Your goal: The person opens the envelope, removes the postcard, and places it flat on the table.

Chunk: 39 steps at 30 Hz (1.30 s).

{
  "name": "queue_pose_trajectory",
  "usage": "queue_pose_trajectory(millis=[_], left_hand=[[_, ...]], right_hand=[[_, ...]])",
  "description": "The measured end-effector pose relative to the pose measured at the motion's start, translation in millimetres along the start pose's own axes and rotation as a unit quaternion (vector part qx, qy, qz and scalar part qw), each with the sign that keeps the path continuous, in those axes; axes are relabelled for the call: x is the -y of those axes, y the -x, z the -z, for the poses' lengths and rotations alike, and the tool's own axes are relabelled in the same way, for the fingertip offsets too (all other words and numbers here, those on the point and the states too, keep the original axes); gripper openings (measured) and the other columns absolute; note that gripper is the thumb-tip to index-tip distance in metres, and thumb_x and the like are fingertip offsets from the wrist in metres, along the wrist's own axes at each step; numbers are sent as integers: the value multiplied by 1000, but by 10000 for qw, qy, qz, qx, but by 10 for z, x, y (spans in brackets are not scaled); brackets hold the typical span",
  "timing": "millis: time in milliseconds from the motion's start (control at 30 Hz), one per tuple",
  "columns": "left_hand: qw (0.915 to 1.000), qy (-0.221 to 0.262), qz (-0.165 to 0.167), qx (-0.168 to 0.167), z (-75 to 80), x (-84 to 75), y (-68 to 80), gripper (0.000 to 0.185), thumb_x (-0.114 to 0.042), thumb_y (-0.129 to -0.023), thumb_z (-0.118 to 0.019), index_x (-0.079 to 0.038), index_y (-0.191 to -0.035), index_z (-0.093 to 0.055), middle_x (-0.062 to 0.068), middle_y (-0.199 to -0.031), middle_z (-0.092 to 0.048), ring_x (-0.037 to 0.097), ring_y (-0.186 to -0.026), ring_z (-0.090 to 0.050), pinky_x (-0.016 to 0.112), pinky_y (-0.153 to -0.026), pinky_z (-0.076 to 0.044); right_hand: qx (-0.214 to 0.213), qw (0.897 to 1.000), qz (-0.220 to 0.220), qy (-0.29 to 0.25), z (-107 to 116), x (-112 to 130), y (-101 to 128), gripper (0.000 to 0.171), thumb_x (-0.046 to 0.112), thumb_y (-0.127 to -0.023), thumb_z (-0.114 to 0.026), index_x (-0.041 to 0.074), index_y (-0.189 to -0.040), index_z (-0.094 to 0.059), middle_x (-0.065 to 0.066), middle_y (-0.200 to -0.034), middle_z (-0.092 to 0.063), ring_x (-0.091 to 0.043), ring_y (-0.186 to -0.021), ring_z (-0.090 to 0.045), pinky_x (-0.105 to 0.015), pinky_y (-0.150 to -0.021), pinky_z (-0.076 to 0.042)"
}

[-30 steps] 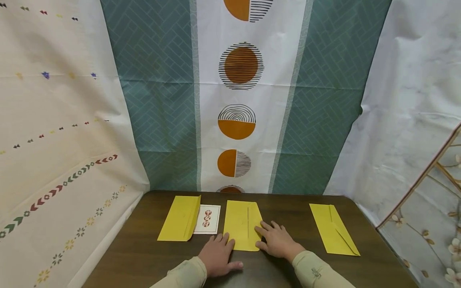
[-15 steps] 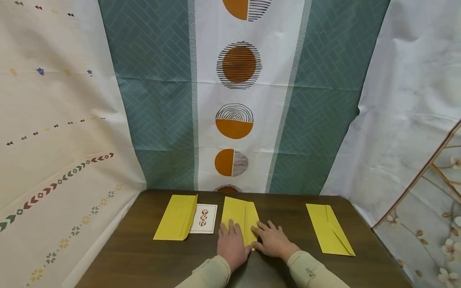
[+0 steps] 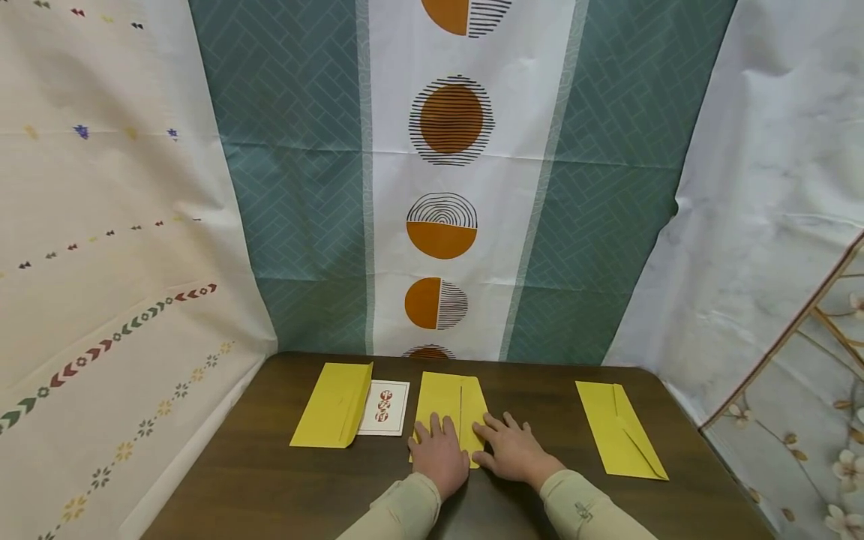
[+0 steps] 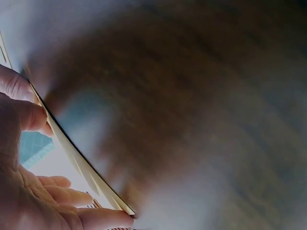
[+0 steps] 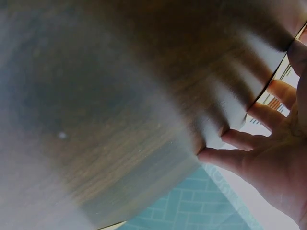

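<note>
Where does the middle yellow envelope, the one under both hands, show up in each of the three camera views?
Head: the middle envelope lies low and centre on the table, under both hands.
Left wrist: only its thin edge, lower left, by the left hand.
Right wrist: I cannot make it out beside the right hand.
Shared landmark: the dark wooden table.

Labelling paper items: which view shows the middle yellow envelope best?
Head view. It shows the middle envelope nearly whole, flat on the table, with the left hand and right hand resting on its near end. The left wrist view catches only a thin, blurred edge by the fingers; the right wrist view shows blurred table and fingers.
</note>
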<state>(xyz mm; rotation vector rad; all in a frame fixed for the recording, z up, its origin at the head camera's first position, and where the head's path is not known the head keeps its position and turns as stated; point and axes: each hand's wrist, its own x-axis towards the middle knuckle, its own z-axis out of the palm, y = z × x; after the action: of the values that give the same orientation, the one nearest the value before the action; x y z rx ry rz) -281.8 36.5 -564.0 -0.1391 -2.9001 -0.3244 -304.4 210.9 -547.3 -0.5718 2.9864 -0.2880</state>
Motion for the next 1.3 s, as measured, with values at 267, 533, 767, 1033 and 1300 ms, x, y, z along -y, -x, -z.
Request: queue_pose_trajectory(millis=[267, 533, 767, 1033, 1300], left_hand=[[9998, -57, 182, 72, 0, -33, -35, 60, -35, -90, -78, -3, -138, -62, 23, -144, -63, 60, -126, -59, 72, -98, -52], [9995, 98, 282, 75, 34, -34, -32, 61, -30, -88, -79, -2, -140, -62, 22, -146, -61, 60, -128, -58, 73, -100, -50], [9989, 447, 54, -135, -6, -21, 6, 48, -21, -88, -75, -6, -132, -68, 23, -140, -61, 56, -125, -57, 74, -97, -50], [9990, 437, 61, -43, -132, 25, -54, 44, -24, -89, -77, -3, -127, -72, 24, -139, -63, 53, -125, -58, 75, -97, -50], [9977, 106, -88, -664, -554, 86, -134, 41, -30, -85, -77, -4, -117, -72, 20, -133, -65, 48, -117, -60, 74, -91, -51]], right_hand=[[-27, 10000, 44, 7, -10, -6, -5, 64, 55, -101, -68, 20, -154, -60, -14, -164, -52, -56, -151, -42, -83, -112, -35], [38, 10000, 34, -67, -14, 18, -27, 64, 55, -101, -66, 21, -154, -59, -14, -165, -50, -56, -152, -41, -83, -112, -34], [30, 9998, -30, -176, 6, 6, -6, 64, 55, -100, -68, 20, -154, -59, -13, -164, -51, -55, -152, -41, -83, -113, -33], [-170, 9985, 7, -514, 44, 23, -48, 62, 45, -97, -77, 11, -147, -64, -17, -158, -57, -53, -146, -49, -78, -113, -40], [-749, 9807, -74, -1802, 111, 116, -154, 49, 25, -99, -78, 0, -140, -67, -20, -138, -71, -43, -126, -66, -60, -107, -54]])
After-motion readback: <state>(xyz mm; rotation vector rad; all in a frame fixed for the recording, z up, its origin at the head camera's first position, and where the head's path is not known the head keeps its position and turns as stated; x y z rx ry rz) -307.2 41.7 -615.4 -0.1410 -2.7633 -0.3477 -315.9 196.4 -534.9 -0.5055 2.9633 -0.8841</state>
